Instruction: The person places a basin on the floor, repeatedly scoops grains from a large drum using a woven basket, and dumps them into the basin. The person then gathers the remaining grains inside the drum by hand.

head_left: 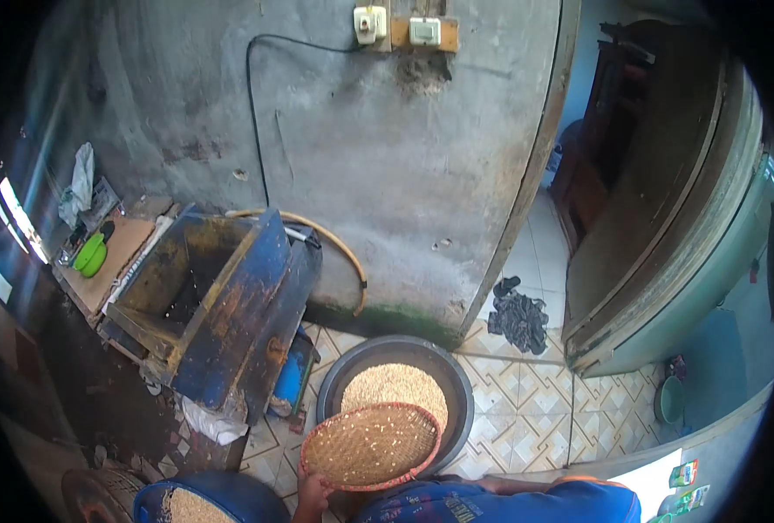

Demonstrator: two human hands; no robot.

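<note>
1. Down at the bottom of the view, a round woven tray (371, 446) with a reddish rim is held tilted over the near edge of a big dark basin (343, 375) on the tiled floor (526, 418); a thin scatter of pale grain lies on its weave.
2. Left hand (310, 493): its grip is closed on the tray's lower left rim, fingers curled under the edge.
3. Right hand: I cannot see it; a blue sleeve (509, 501) with an orange trim runs along the bottom edge, and the hand's grip is out of sight.
4. Inside the basin sits a heap of the same pale grain (400, 383), partly covered by the tray.
5. Just left of the hand, a blue tub (221, 497) also holds grain, cut off by the bottom edge.
6. Left of the basin stands a worn blue metal hopper machine (230, 305), tilted, close to the basin.
7. Behind them rises a rough grey wall (387, 157) with a black cable (252, 122) running up to a wall socket (369, 24).
8. Further right, a dark cloth (519, 318) lies on the floor by an open wooden door (666, 218).
9. Far left, a green bowl (91, 255) rests on a low board.
</note>
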